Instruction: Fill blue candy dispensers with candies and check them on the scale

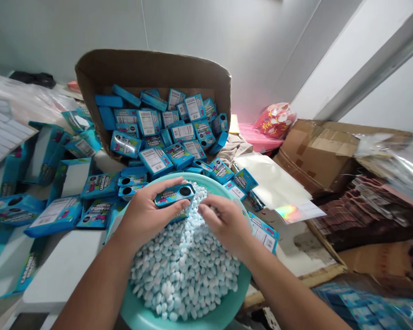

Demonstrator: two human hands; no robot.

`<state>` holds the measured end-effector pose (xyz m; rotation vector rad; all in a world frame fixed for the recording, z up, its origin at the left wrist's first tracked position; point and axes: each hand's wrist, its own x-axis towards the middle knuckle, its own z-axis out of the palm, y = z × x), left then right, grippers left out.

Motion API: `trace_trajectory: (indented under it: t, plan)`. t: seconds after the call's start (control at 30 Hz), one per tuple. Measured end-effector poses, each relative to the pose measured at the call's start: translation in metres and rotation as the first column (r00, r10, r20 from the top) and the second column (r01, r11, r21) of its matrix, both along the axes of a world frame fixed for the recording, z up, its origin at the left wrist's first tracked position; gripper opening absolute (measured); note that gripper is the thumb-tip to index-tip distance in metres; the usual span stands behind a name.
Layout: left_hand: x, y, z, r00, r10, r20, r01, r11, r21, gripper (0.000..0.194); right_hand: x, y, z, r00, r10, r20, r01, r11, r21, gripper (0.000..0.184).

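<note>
My left hand [146, 213] is closed round a small blue candy box [174, 194], held flat over a teal basin [223, 316]. The basin is heaped with pale blue and white candy tablets [186, 270]. My right hand [223, 222] rests on the heap just right of the box, its fingers curled into the tablets in a pinch. What those fingers hold is hidden. A tipped cardboard carton [151, 68] behind the basin spills several matching blue boxes [158, 133] toward it.
Larger blue display boxes [51, 211] lie on the white table at left. A holographic sheet [289, 211] and clear plastic lie at right, beside a brown carton [316, 151] and a red packet [275, 119]. Brown stacked packs [358, 215] fill the right side.
</note>
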<state>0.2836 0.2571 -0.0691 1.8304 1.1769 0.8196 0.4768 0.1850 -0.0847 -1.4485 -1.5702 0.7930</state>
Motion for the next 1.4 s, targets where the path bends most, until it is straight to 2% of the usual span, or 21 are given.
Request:
trace_trajectory:
  t: [0.07, 0.1, 0.17, 0.23, 0.33, 0.43, 0.6, 0.73, 0.9, 1.13, 1.27, 1.4]
  plan:
    - [0.0, 0.0, 0.0, 1.0, -0.004, -0.007, 0.004, 1.0, 0.015, 0.052, -0.001, 0.004, 0.011, 0.976, -0.091, -0.199, 0.1, 0.994, 0.035, 0.024]
    - [0.0, -0.001, 0.001, 1.0, -0.011, -0.01, 0.011, 1.0, 0.022, 0.052, -0.002, 0.007, 0.018, 0.94, -0.111, -0.323, 0.132, 0.99, 0.044, 0.025]
    - [0.0, -0.001, 0.002, 0.999, -0.035, -0.009, 0.035, 0.999, 0.028, 0.053, -0.01, 0.019, 0.032, 0.814, -0.092, -0.573, 0.15, 0.987, 0.054, 0.025]
    - [0.001, -0.001, 0.003, 0.998, -0.065, 0.01, 0.065, 0.998, 0.026, 0.054, -0.021, 0.034, 0.044, 0.66, -0.039, -0.75, 0.135, 0.989, 0.067, 0.024]
    - [0.001, -0.001, 0.002, 0.993, -0.113, 0.044, 0.111, 0.993, 0.044, 0.053, -0.039, 0.053, 0.052, 0.506, 0.002, -0.862, 0.104, 0.993, 0.063, 0.023]
    - [0.001, 0.0, 0.001, 0.99, -0.136, 0.049, 0.132, 0.989, 0.064, 0.052, -0.048, 0.063, 0.049, 0.449, -0.033, -0.893, 0.118, 0.993, 0.023, 0.022]
    - [0.001, 0.0, 0.002, 0.984, -0.166, 0.063, 0.161, 0.984, 0.083, 0.05, -0.047, 0.064, 0.042, 0.435, -0.133, -0.89, 0.209, 0.977, -0.044, 0.024]
    - [0.003, -0.002, 0.003, 0.985, -0.158, 0.065, 0.153, 0.985, 0.083, 0.048, -0.046, 0.061, 0.043, 0.444, -0.159, -0.882, 0.225, 0.972, -0.062, 0.023]
    - [0.004, -0.003, 0.002, 0.992, -0.116, 0.057, 0.11, 0.99, 0.088, 0.052, -0.047, 0.06, 0.036, 0.5, -0.118, -0.858, 0.197, 0.98, -0.02, 0.026]
    - [0.005, -0.005, 0.006, 0.991, -0.098, 0.09, 0.097, 0.995, 0.016, 0.048, -0.048, 0.059, 0.03, 0.587, -0.07, -0.807, 0.159, 0.987, 0.03, 0.032]
    - [0.001, -0.004, 0.005, 0.978, -0.165, 0.129, 0.163, 0.986, 0.024, 0.05, -0.05, 0.055, 0.029, 0.577, -0.043, -0.815, 0.123, 0.992, 0.035, 0.034]
    - [-0.006, -0.003, 0.0, 0.951, -0.237, 0.198, 0.233, 0.971, 0.045, 0.049, -0.051, 0.055, 0.028, 0.551, -0.026, -0.834, 0.15, 0.986, 0.069, 0.032]
